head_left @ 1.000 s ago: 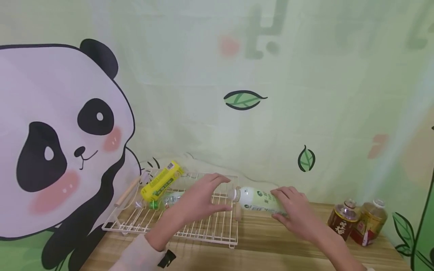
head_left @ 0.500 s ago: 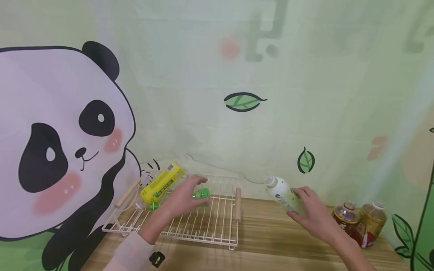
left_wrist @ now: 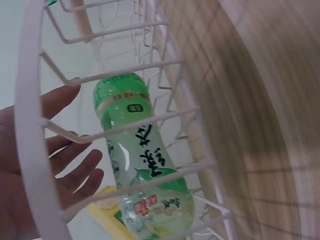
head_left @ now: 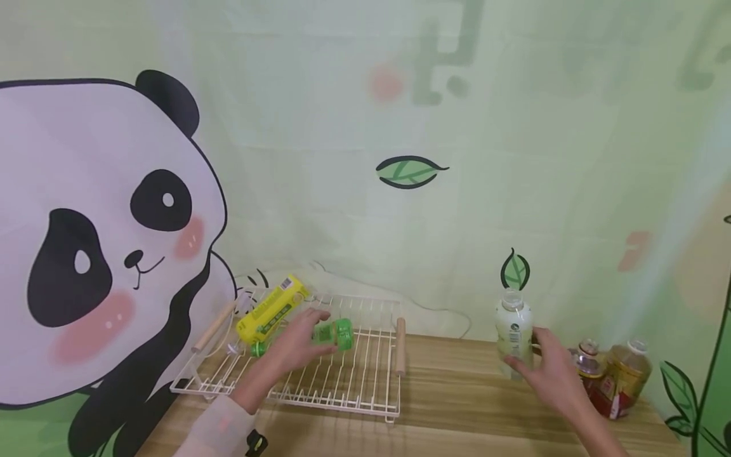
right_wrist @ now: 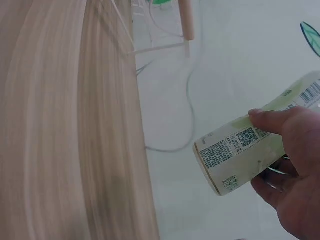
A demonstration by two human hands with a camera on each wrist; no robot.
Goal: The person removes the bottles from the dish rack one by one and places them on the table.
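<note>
Here's the pale green bottle (head_left: 514,333), in the right hand (head_left: 551,371), thumb on 1 side, fingers wrapped round the other! It's nearly upright over the tabletop (head_left: 445,400), neck up, base down, near 2 brown bottles (head_left: 622,381). And in the wire rack (left_wrist: 31,110), a green bottle (left_wrist: 145,165) lies lengthwise, 1 green end aimed right; the left hand (head_left: 296,339) is beside it, fingers spread, contact impossible to tell.

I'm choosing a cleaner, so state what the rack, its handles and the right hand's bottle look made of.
Rack: probably metal, coated smooth white, from its thin, even wires.
Handles: likely matte wood, being plain light brown.
Bottle: seemingly smooth plastic, from its curved body under printed wrap.
</note>
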